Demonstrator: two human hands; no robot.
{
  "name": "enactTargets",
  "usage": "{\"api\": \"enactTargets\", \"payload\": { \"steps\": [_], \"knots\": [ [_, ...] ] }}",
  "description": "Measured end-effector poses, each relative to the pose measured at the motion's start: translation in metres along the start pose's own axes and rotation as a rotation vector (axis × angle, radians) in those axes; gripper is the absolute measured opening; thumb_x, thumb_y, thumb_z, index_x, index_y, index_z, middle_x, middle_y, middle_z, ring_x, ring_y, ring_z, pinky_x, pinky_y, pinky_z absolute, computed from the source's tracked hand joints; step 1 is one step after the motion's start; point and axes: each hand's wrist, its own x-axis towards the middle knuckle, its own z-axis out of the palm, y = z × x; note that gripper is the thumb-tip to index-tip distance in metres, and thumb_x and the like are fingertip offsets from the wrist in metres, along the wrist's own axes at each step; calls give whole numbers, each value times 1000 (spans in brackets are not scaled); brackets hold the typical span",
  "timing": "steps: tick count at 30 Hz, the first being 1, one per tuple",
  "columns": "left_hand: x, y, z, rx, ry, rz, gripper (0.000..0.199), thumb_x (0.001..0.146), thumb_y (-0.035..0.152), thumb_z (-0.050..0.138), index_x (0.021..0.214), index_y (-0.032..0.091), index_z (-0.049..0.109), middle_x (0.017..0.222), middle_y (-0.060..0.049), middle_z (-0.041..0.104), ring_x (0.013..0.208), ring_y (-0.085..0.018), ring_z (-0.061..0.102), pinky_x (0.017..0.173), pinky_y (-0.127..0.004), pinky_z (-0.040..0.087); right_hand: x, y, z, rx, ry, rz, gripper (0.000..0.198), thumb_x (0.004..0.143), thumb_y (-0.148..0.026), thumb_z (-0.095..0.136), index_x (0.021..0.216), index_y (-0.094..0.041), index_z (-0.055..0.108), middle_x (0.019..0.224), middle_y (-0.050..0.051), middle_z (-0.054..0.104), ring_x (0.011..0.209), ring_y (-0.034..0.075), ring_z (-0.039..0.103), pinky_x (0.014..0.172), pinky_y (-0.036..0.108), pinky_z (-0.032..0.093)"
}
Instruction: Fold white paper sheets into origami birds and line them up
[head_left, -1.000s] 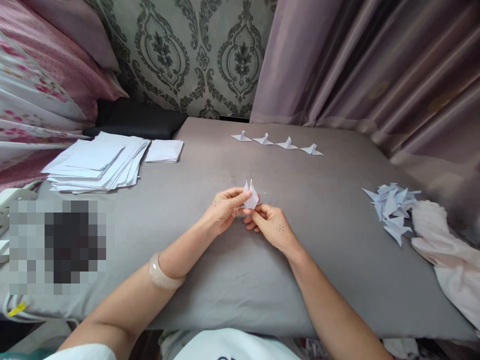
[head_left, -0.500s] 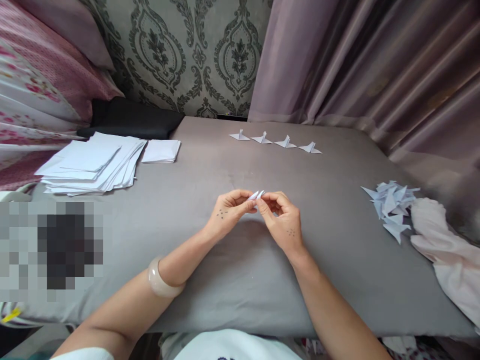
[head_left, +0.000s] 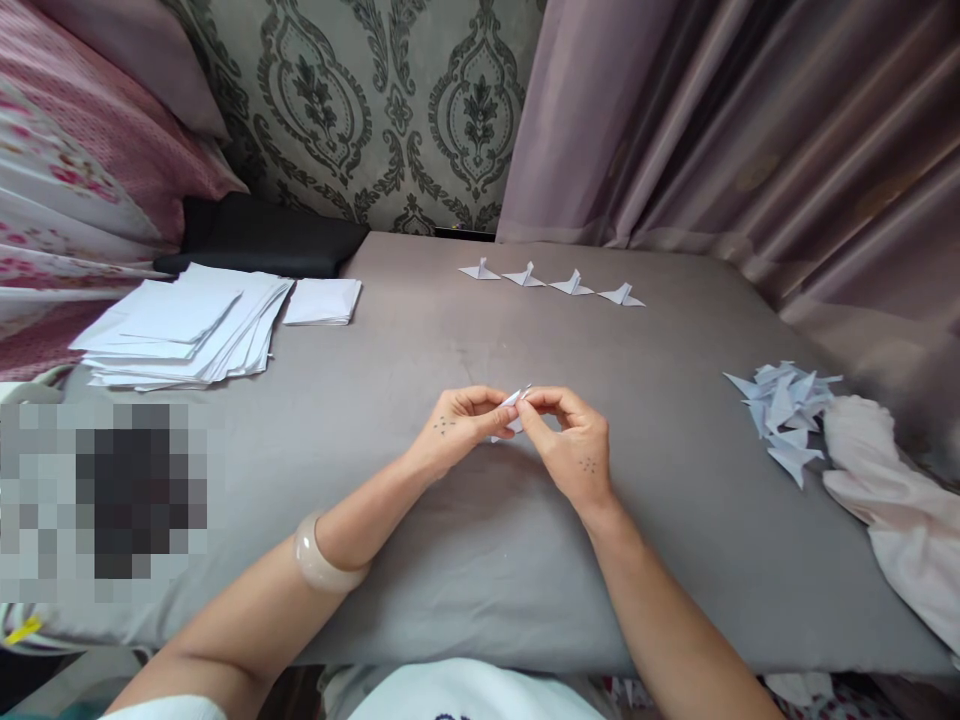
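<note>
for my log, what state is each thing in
held paper: folded, partly hidden
left hand: pinching it
right hand: pinching it
four paper birds: folded, in a row
paper heap: folded, jumbled
large paper stack: uneven
small paper stack: fairly neat
pale cloth: rumpled
curtain: draped

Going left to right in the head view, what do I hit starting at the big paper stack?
Big stack, small stack, left hand, held paper, right hand, folded-paper pile, pale cloth.

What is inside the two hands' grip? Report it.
A folded white paper, pinched by the left hand and right hand. Its upper edge and a lower part show; the hands hide the rest.
</note>
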Motion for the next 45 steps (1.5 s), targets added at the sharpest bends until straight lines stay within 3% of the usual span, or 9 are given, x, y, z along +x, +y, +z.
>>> {"api": "enactTargets", "payload": {
  "steps": [6, 15, 23, 27, 33, 36, 39, 43, 45],
  "knots": [
    [1, -1, 0, 22, 1, -14, 34, 67, 42, 78, 86, 13, 74, 86, -7, 72, 76, -17, 66, 76, -33, 55, -1, -1, 3, 66, 69, 78, 26, 73, -28, 70, 91, -23, 52, 80, 1, 69, 79, 17, 66, 82, 35, 52],
    [0, -2, 2, 24, 40, -29, 31, 65, 38, 80, 82, 13, 74, 79, -5, 71, 71, -16, 65, 73, -31, 55, -1, -8, -4, -17, -12, 86, 25, 78, -27, 65, 100, -22, 55, 82, 2, 69, 84, 17, 65, 88, 37, 48],
    [1, -1, 2, -5, -39, -14, 30, 72, 40, 75, 85, 13, 74, 83, -5, 71, 77, -16, 65, 80, -34, 55, 4, 4, -6, 77, -55, 87, 26, 80, -30, 64, 105, -23, 58, 82, 1, 67, 79, 16, 64, 81, 34, 51],
    [0, 0, 1, 4, -26, 7, 30, 72, 40, 75, 86, 13, 75, 85, -7, 71, 80, -18, 66, 79, -34, 56, 6, 6, -6, 115, -150, 134, 20, 79, -36, 66, 93, -22, 68, 90, 4, 68, 81, 16, 64, 77, 32, 52],
    [-2, 1, 3, 14, -10, -30, 29, 69, 39, 76, 82, 13, 76, 80, -7, 71, 77, -19, 65, 78, -35, 55, 5, 2, -6, 43, -104, 39, 13, 81, -33, 64, 76, -23, 70, 77, 1, 64, 73, 15, 61, 73, 30, 50],
    [-3, 3, 3, 81, 1, -60, 30, 69, 41, 76, 82, 14, 77, 79, -7, 70, 69, -16, 62, 67, -30, 53, 5, 2, -6, 26, -71, 30, 13, 80, -32, 65, 72, -24, 71, 75, 0, 63, 74, 15, 60, 73, 30, 49],
    [-1, 3, 0, 155, 63, -31, 26, 67, 40, 77, 76, 15, 77, 78, -6, 68, 65, -13, 57, 56, -23, 43, 8, 5, -6, 101, -87, 137, 16, 80, -38, 65, 76, -24, 72, 80, 1, 67, 79, 16, 62, 75, 30, 49],
    [6, -2, -9, 93, 186, -61, 28, 66, 41, 77, 76, 16, 77, 62, -2, 61, 52, -7, 43, 48, -22, 30, 11, 11, -3, 175, -149, 413, 35, 79, -49, 62, 99, -21, 69, 84, 5, 72, 79, 18, 67, 71, 32, 51],
    [10, -7, -14, 69, 218, -64, 30, 64, 42, 78, 76, 15, 77, 55, -1, 56, 48, -6, 37, 46, -22, 27, 11, 17, 0, 168, -173, 469, 40, 74, -49, 67, 101, -20, 65, 79, 5, 73, 74, 18, 68, 67, 31, 52]
  ]
}}
